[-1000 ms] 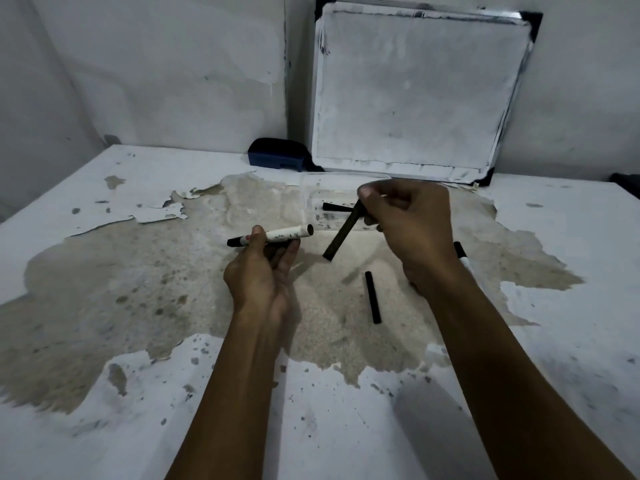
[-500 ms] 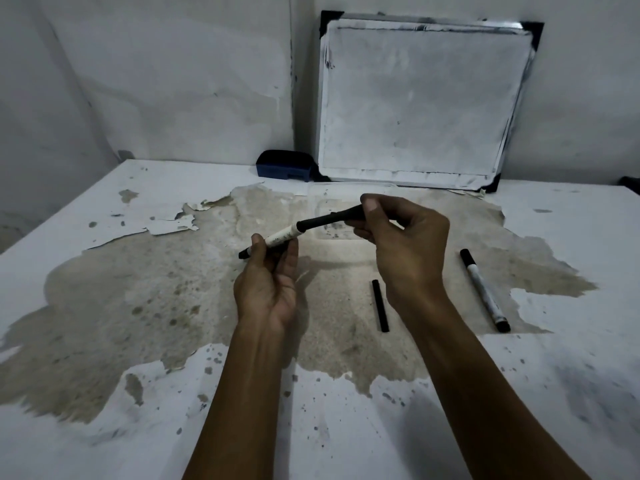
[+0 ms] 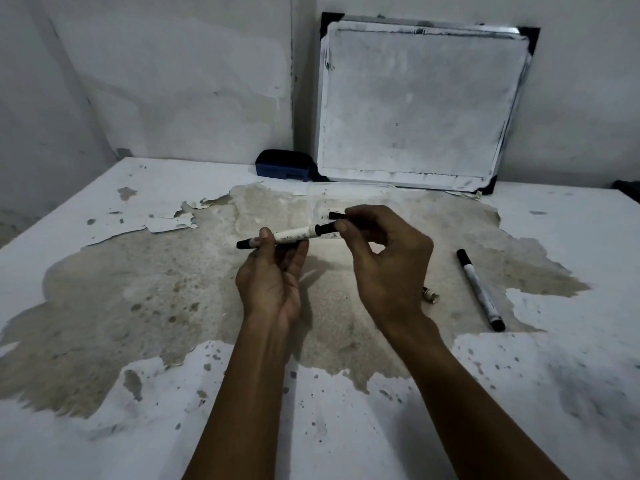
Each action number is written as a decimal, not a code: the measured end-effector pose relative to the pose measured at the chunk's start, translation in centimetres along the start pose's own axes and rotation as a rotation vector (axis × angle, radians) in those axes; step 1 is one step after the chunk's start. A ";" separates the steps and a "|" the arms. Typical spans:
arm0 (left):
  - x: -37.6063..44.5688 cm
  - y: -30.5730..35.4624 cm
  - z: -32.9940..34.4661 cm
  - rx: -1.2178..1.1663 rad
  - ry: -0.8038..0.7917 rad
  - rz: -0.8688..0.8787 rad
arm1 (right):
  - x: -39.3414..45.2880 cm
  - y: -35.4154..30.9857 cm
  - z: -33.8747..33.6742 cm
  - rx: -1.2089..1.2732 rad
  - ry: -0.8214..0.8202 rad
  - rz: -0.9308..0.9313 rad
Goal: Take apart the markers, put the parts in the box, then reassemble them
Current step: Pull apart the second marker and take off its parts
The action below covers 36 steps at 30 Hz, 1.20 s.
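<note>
My left hand (image 3: 272, 282) holds a white marker barrel (image 3: 294, 234) level, its black cap pointing left. My right hand (image 3: 384, 261) pinches a black stick-like inner part (image 3: 327, 229) whose end sits in the barrel's right opening. Behind the hands stands a clear plastic box (image 3: 349, 194), with another black piece (image 3: 336, 215) seen through it. A whole marker (image 3: 479, 289) lies on the table to the right. A small marker end piece (image 3: 430, 294) rests beside my right wrist. The black stick seen on the table before is hidden by my right arm.
The table (image 3: 104, 427) has peeling white paint over a worn brown patch. A whiteboard (image 3: 415, 102) leans on the back wall, and a blue eraser (image 3: 284, 166) sits to its left. A dark object (image 3: 627, 188) shows at the far right edge.
My right hand turned the black inner part level and brought it to the barrel's right end; it now sits further into the barrel than half a second ago.
</note>
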<state>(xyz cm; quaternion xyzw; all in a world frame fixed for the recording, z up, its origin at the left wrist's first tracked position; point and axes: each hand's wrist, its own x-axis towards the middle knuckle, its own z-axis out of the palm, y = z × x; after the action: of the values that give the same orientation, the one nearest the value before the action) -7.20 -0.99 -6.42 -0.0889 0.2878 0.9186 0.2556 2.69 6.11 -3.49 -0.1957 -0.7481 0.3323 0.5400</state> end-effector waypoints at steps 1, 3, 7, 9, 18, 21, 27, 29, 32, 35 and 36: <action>-0.1 -0.1 0.0 -0.009 -0.007 -0.013 | -0.2 0.0 0.3 0.015 0.011 0.011; -0.1 -0.3 0.0 -0.020 -0.017 -0.040 | -0.7 0.2 1.0 0.042 0.010 0.012; -0.1 -0.4 -0.3 -0.022 -0.044 -0.077 | -1.7 0.4 1.5 0.008 -0.094 -0.028; -0.1 -0.4 -0.3 -0.030 -0.053 -0.086 | -2.0 0.5 1.5 -0.034 -0.151 -0.024; -0.6 -0.8 0.1 0.103 -0.058 -0.079 | -2.0 2.0 -4.2 -0.285 -0.211 0.052; -0.8 -1.1 0.3 0.140 -0.061 -0.084 | -2.4 3.6 -7.6 -0.559 -0.208 0.223; -0.7 -1.6 0.2 0.218 -0.086 -0.072 | -3.1 4.9 -9.4 -0.845 -0.352 0.347; -0.9 -1.8 0.2 0.237 -0.091 -0.075 | -3.3 4.9 -9.4 -0.826 -0.321 0.338; -1.1 -2.0 0.3 0.250 -0.103 -0.083 | -3.3 3.8 -9.1 -0.594 -0.205 0.265; -1.5 -2.2 0.5 0.259 -0.107 -0.080 | -2.8 1.4 -7.9 -0.380 -0.158 0.165; -1.6 -2.3 0.6 0.259 -0.113 -0.081 | -2.6 0.7 -7.5 -0.352 -0.156 0.130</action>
<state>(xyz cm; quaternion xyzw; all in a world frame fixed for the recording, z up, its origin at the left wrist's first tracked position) -4.64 0.30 -6.53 -0.0150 0.3853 0.8663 0.3176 10.54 7.09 -4.28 -0.3086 -0.8201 0.2445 0.4152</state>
